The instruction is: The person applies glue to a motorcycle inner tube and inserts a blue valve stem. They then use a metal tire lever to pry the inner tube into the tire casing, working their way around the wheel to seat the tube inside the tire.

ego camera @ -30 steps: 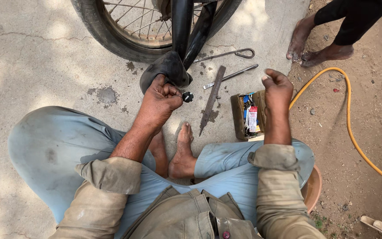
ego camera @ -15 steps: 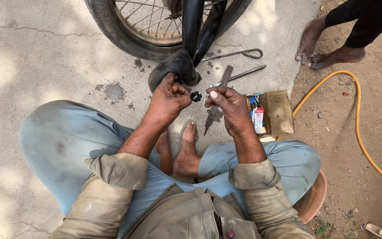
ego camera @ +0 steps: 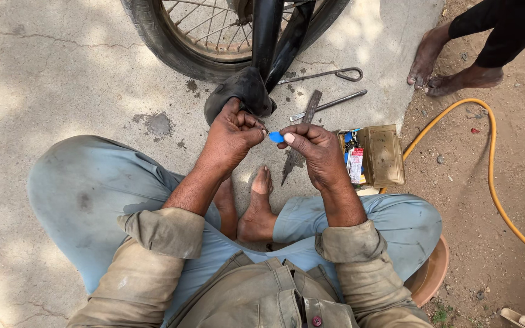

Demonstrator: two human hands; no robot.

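Since the earlier frames the right hand (ego camera: 314, 146) has come off the open box (ego camera: 383, 155) and moved in to meet the left hand (ego camera: 232, 135); the small black piece seen by the left fingers half a second ago is no longer showing, and a small blue patch (ego camera: 276, 138) is now sitting between the two hands. Left hand is pinching the patch's left edge with thumb and fingertips, other fingers curled in; right hand is gripping its right edge between thumb and forefinger, rest of the fingers folded. Patch is being held in the air above the person's bare foot (ego camera: 257, 206), just below the black inner tube (ego camera: 241, 91) that is hanging out of the tyre (ego camera: 165, 42). Flat metal file (ego camera: 302, 130) is lying on the concrete (ego camera: 62, 91) just behind the right hand, partly hidden by it. Two thin metal levers (ego camera: 329, 76) are lying beyond it near the wheel. Box is sitting right of the right hand with small tubes (ego camera: 355, 161) at its left side. Yellow hose (ego camera: 493, 182) is curving over the dirt on the right. Another person's bare feet (ego camera: 445, 61) are standing at top right, well apart. Brown basin (ego camera: 432, 273) is poking out under the right knee.
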